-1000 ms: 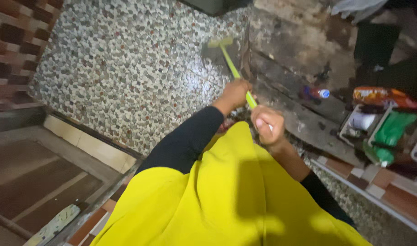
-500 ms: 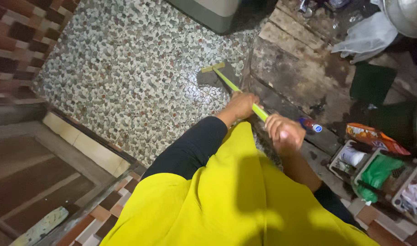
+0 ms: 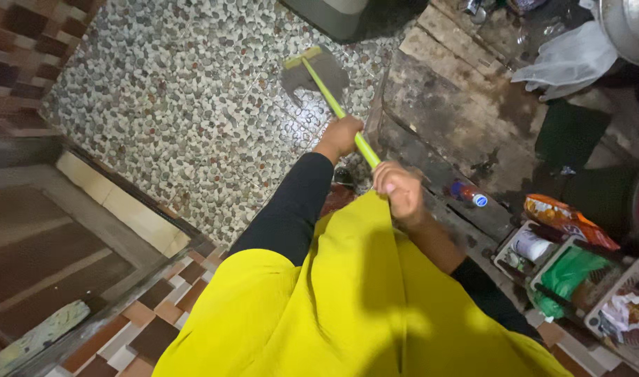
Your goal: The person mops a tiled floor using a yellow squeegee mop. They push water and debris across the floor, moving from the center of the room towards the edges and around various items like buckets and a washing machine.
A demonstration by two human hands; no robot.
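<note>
I look down over my yellow garment at a pebble-patterned floor [image 3: 194, 119]. Both hands grip the yellow-green handle [image 3: 326, 91] of a long floor brush. My left hand [image 3: 342, 135] holds the handle further down, in a black sleeve. My right hand [image 3: 397, 192] is closed around the handle's upper end, close to my body. The brush head [image 3: 307, 66] with its dark bristles rests on the wet, shiny floor, near a grey box-shaped appliance [image 3: 330, 12].
A raised, stained concrete step [image 3: 459, 105] borders the floor on the right. A small bottle [image 3: 466, 193] lies by it. A basket [image 3: 577, 279] holds packets and a green bag. A white plastic bag [image 3: 567, 59] lies at the upper right. Tiled wall [image 3: 26, 49] and a doorway are on the left.
The brush head has slid farther away across the floor, toward the grey appliance. Both hands have pushed forward along with the handle.
</note>
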